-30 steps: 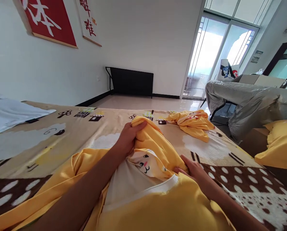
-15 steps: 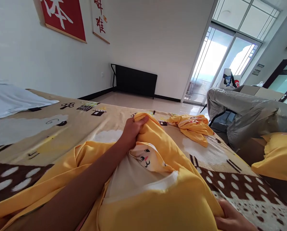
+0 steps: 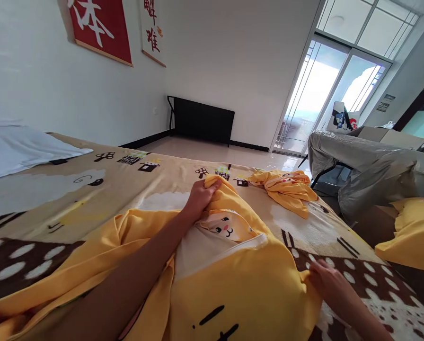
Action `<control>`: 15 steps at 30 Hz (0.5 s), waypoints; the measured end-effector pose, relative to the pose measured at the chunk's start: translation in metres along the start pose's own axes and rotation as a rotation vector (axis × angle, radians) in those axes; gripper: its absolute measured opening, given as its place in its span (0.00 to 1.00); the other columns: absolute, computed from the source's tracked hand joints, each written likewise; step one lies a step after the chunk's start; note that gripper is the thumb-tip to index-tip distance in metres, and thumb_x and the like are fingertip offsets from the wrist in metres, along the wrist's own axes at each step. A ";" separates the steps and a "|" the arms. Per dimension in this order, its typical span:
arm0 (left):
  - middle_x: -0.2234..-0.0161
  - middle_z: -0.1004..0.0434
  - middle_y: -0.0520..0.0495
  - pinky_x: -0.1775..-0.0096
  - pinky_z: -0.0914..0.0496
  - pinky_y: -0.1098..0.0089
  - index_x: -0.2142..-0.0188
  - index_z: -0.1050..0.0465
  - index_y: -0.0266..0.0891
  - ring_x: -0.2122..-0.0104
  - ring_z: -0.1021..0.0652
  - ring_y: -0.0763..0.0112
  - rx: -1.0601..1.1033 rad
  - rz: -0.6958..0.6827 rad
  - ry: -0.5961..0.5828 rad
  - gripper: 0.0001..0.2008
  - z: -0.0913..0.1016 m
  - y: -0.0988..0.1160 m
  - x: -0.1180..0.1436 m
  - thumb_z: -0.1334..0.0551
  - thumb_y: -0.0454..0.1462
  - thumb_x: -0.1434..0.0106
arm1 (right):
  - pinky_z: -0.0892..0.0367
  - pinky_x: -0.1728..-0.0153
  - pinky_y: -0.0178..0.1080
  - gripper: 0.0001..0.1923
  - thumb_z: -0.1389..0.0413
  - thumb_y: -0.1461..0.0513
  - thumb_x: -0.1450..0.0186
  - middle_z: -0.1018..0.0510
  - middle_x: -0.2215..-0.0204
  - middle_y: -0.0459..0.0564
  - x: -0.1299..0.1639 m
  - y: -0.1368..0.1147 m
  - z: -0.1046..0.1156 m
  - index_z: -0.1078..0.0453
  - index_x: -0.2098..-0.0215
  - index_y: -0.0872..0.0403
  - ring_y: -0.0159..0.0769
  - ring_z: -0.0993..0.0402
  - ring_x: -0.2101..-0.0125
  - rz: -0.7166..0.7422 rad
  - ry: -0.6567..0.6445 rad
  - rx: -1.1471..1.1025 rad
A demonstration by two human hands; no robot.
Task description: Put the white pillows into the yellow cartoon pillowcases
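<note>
Since half a second ago, the right hand (image 3: 327, 279) has come up from the bottom edge of the view and now rests on the right side of the yellow shirt (image 3: 247, 284), its fingers lying loosely curled on the cloth; whether they pinch it cannot be told. Meanwhile the left hand (image 3: 200, 196) stays put, its fingers closed around a bunched fold at the shirt's far end.

Judging by its folds, the shirt is light, soft and limp, so it will sag wherever it is not supported. An edge or corner, taken by pinching, looks like the best hold.

It is bright yellow with a pale inside, a cartoon animal face showing through an opening, and black marks near the bottom. It lies spread across the near middle of a bed covered by a patterned blanket (image 3: 101, 189).

A second crumpled yellow garment (image 3: 286, 187) lies near the blanket's far right edge. A white cloth (image 3: 23, 151) sits at the far left.
</note>
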State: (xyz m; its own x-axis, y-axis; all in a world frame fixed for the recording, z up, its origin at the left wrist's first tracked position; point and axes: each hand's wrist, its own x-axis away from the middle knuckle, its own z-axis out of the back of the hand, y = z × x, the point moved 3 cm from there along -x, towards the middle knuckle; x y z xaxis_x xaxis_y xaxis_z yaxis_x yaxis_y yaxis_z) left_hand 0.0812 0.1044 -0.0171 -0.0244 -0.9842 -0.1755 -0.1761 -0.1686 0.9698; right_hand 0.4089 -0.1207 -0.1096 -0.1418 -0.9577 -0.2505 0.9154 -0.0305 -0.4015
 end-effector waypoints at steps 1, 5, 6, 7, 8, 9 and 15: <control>0.74 0.23 0.46 0.74 0.32 0.73 0.71 0.25 0.33 0.75 0.24 0.67 -0.011 0.002 0.003 0.23 -0.001 -0.003 -0.001 0.28 0.48 0.60 | 0.31 0.68 0.44 0.11 0.51 0.58 0.38 0.23 0.70 0.52 -0.003 -0.015 0.006 0.29 0.72 0.51 0.43 0.26 0.68 0.078 0.131 0.076; 0.76 0.24 0.47 0.75 0.34 0.74 0.73 0.26 0.32 0.76 0.25 0.68 -0.036 0.008 0.004 0.23 -0.005 -0.007 -0.002 0.27 0.48 0.61 | 0.35 0.52 0.45 0.14 0.51 0.64 0.35 0.25 0.53 0.54 0.002 -0.102 0.030 0.34 0.52 0.52 0.42 0.29 0.52 0.503 0.433 0.156; 0.77 0.25 0.47 0.75 0.33 0.73 0.73 0.26 0.32 0.76 0.25 0.68 -0.030 0.013 -0.005 0.23 -0.006 -0.007 -0.002 0.28 0.49 0.61 | 0.37 0.50 0.43 0.17 0.50 0.63 0.35 0.26 0.50 0.55 0.005 -0.126 0.033 0.36 0.48 0.53 0.41 0.31 0.49 0.631 0.407 0.181; 0.77 0.25 0.47 0.75 0.33 0.73 0.73 0.27 0.33 0.76 0.25 0.67 -0.018 0.020 -0.018 0.23 -0.007 -0.008 -0.002 0.28 0.50 0.60 | 0.40 0.48 0.42 0.20 0.49 0.62 0.35 0.27 0.47 0.55 0.007 -0.148 0.034 0.38 0.45 0.54 0.41 0.34 0.45 0.757 0.369 0.215; 0.77 0.25 0.46 0.74 0.32 0.71 0.73 0.28 0.33 0.76 0.25 0.67 -0.002 0.027 -0.033 0.24 -0.008 -0.008 -0.001 0.29 0.51 0.60 | 0.42 0.46 0.42 0.22 0.49 0.60 0.34 0.28 0.45 0.54 0.007 -0.168 0.035 0.39 0.43 0.55 0.40 0.37 0.43 0.858 0.335 0.248; 0.77 0.25 0.46 0.73 0.31 0.70 0.73 0.28 0.33 0.77 0.25 0.66 0.016 0.032 -0.047 0.24 -0.008 -0.008 -0.001 0.29 0.51 0.60 | 0.45 0.44 0.41 0.23 0.49 0.58 0.34 0.30 0.44 0.54 0.006 -0.183 0.034 0.39 0.42 0.56 0.40 0.39 0.41 0.927 0.304 0.273; 0.79 0.28 0.48 0.76 0.35 0.73 0.74 0.29 0.33 0.78 0.28 0.71 0.053 0.015 0.035 0.23 0.002 -0.012 -0.009 0.28 0.49 0.61 | 0.46 0.47 0.43 0.19 0.50 0.56 0.33 0.23 0.57 0.52 -0.021 -0.204 0.011 0.36 0.47 0.55 0.39 0.30 0.55 0.817 0.192 0.126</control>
State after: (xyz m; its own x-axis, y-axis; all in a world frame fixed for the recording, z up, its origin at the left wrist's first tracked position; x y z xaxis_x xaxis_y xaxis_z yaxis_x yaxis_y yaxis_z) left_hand 0.0811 0.1155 -0.0278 0.0069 -0.9880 -0.1541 -0.2284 -0.1516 0.9617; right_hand 0.2296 -0.0972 -0.0130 0.5310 -0.6282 -0.5686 0.7917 0.6070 0.0687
